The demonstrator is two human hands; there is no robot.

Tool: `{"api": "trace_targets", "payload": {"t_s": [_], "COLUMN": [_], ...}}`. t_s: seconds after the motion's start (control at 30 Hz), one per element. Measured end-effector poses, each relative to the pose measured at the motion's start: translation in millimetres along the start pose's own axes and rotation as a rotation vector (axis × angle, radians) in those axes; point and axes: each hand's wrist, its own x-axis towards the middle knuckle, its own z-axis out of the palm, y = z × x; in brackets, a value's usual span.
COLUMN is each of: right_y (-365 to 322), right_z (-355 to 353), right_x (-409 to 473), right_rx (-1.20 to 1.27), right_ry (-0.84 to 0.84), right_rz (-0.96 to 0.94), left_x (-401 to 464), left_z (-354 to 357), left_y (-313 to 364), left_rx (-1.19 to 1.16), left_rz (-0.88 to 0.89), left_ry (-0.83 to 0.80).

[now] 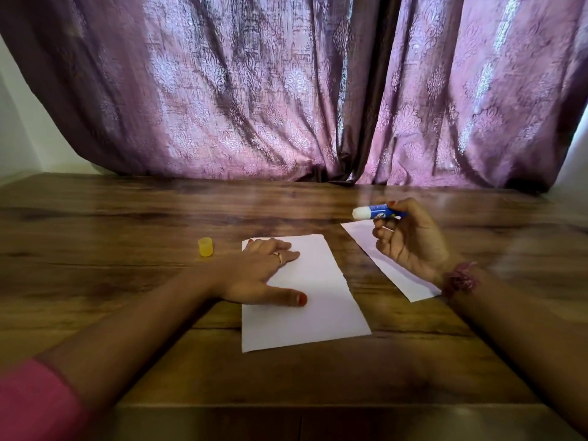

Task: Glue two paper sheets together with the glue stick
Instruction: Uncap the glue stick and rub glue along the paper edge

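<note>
A white paper sheet [321, 300] lies in the middle of the wooden table [127, 218]. My left hand [257, 275] rests flat on its left part, fingers spread. A second white sheet [391, 275] lies to the right, partly hidden under my right hand [410, 240]. That hand is raised above the table and holds a blue glue stick [378, 213] sideways, its uncapped white tip pointing left. The yellow cap [205, 246] stands on the table left of my left hand.
A purple patterned curtain [286, 90] hangs along the table's far edge. White wall shows at both sides. The table's near edge runs across the bottom of the view.
</note>
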Motion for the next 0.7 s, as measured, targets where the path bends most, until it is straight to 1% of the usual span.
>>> {"api": "trace_targets", "payload": {"t_s": [0.23, 0.37, 0.53, 0.63, 0.7], "right_y": [5.7, 1.1, -2.1, 8.6, 15.1], "right_z": [-5.2, -7.2, -0.1, 5.4, 6.7], "right_x": [9.0, 19.1, 35.8, 40.5, 41.6], "right_rx": [-0.171, -0.376, -0.694, -0.768, -0.770], "right_ry": [-0.057, -0.080, -0.030, 0.000, -0.003], "right_rz": [0.020, -0.004, -0.097, -0.148, -0.172], "left_x": [-1.9, -1.5, -2.6, -4.8, -5.3], "left_z": [-0.5, -2.6, -4.0, -5.1, -6.1], "left_y": [-2.9, -5.7, -5.9, -7.0, -7.1], "left_rx": [-0.015, -0.035, -0.043, -0.054, -0.058], "left_rz": [0.083, 0.137, 0.182, 0.211, 0.222], "left_ry": [-0.027, -0.027, -0.011, 0.003, 0.007]}}
